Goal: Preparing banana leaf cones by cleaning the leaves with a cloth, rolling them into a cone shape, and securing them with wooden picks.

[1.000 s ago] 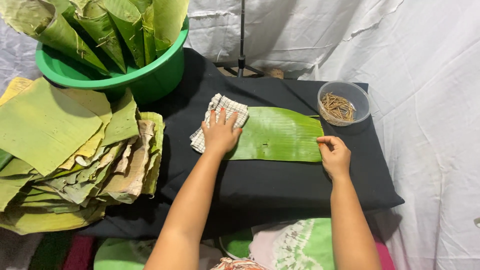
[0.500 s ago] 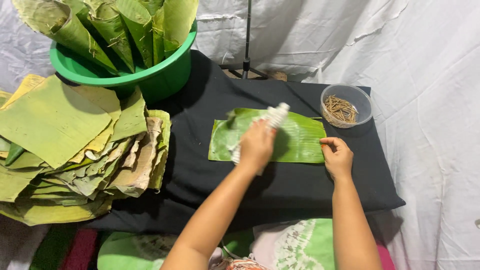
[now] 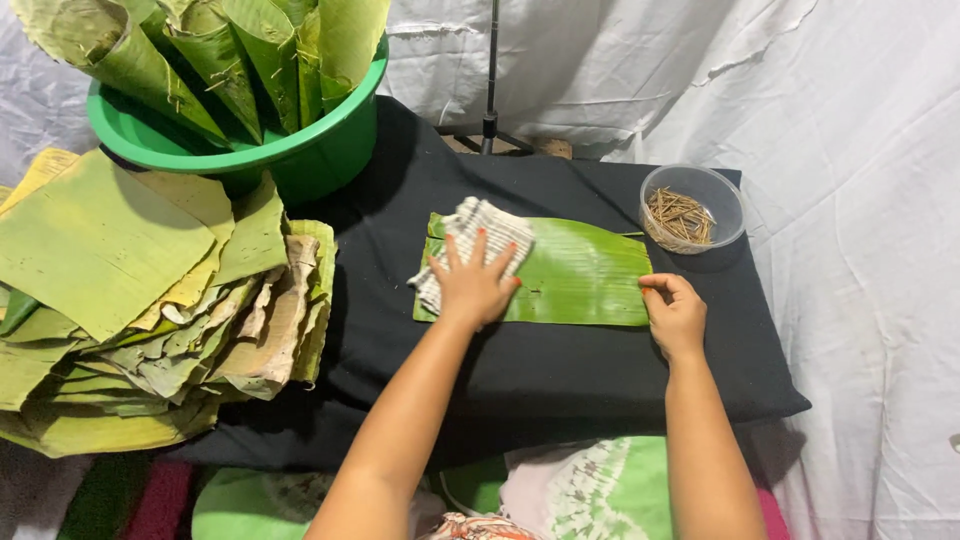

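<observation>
A green banana leaf piece (image 3: pixel 575 275) lies flat on a black cushion (image 3: pixel 560 370). My left hand (image 3: pixel 472 284) presses a white striped cloth (image 3: pixel 478 238) onto the leaf's left part, fingers spread. My right hand (image 3: pixel 674 312) holds down the leaf's right corner with its fingertips.
A clear bowl of thin sticks (image 3: pixel 692 208) stands at the cushion's back right. A green basin (image 3: pixel 250 150) with rolled leaves is at the back left. A stack of cut leaves (image 3: pixel 150 300) lies to the left. White sheeting covers the surroundings.
My left hand with the cloth has swept back from the leaf's middle to its left end. The right hand stays on the right corner.
</observation>
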